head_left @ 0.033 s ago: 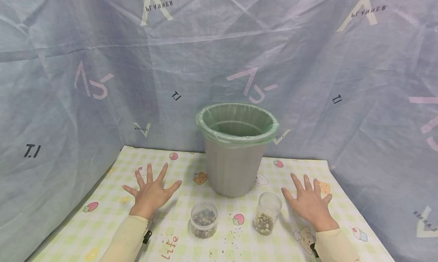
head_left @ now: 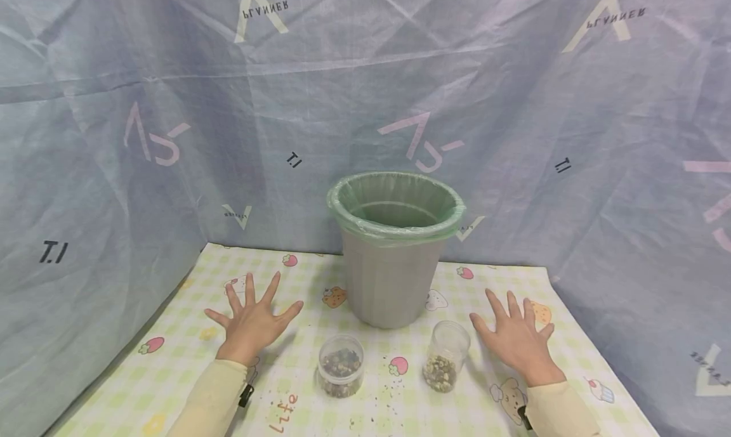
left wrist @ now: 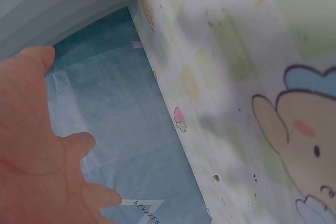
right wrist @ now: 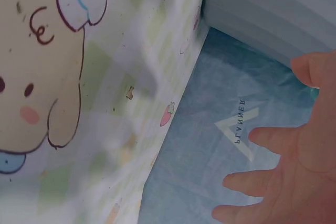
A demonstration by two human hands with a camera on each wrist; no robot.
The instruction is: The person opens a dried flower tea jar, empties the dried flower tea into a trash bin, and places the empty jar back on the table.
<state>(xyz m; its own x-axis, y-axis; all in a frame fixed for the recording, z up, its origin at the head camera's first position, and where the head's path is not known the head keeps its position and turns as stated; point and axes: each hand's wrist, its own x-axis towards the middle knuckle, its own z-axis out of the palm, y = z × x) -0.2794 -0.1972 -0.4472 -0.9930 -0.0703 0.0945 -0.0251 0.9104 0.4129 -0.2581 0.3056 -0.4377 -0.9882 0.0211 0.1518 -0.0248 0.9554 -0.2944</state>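
Head view shows a person's left hand (head_left: 251,323) and right hand (head_left: 516,342), both bare, released, and held over a pale green-and-white checked tablecloth (head_left: 197,386); each has its fingers straight and splayed, with nothing in its grasp. Nearest the left hand, a low, round, clear plastic tub (head_left: 341,381) stands on the cloth, well apart from the fingertips; dark and pale dried fragments (head_left: 341,363) lie inside it. Just beside the right hand, apart from its thumb, a taller cylindrical jar of clear plastic (head_left: 448,354) holds similar fragments in its lower part (it slants somewhat in this view); small dark crumbs (head_left: 391,392) are scattered between the two containers and toward the near edge. Behind both, between the hands, stands a grey ribbed bin (head_left: 391,285), upright, with a translucent green plastic liner (head_left: 400,233) folded over its rim; a grey-blue fabric curtain (head_left: 485,94) printed with letters hangs behind it. Cream sleeves (head_left: 208,399) cover both forearms. Left wrist and right wrist views each show the palm side and the spread fingers, clear of the cloth; shadows fall across its cartoon prints.
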